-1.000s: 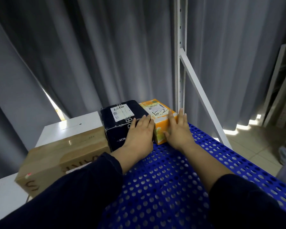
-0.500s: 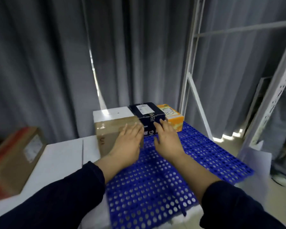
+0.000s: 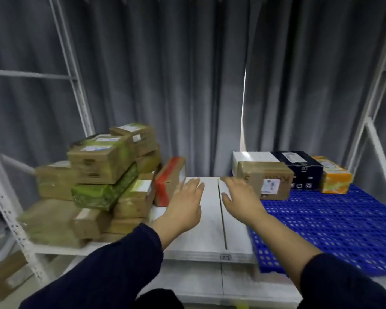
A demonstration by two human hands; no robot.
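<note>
My left hand (image 3: 185,205) and my right hand (image 3: 241,197) hover with straight fingers above the white shelf board (image 3: 210,230), holding nothing. On the blue perforated mat (image 3: 334,226) at the right stands a row of boxes: a brown carton (image 3: 254,178) with a white label, a white box (image 3: 254,156) behind it, a black box (image 3: 303,169) and an orange box (image 3: 334,178). My right hand is just left of the brown carton, apart from it. A carton with red tape (image 3: 169,180) leans close to my left hand.
A heap of several brown and green-taped parcels (image 3: 98,181) fills the left of the shelf. White rack uprights (image 3: 76,81) stand at both sides, grey curtains behind. A lower shelf board (image 3: 221,284) shows below.
Both hands have left the row of boxes and swung left over the bare white board. The view has turned left, bringing the parcel heap into sight.
</note>
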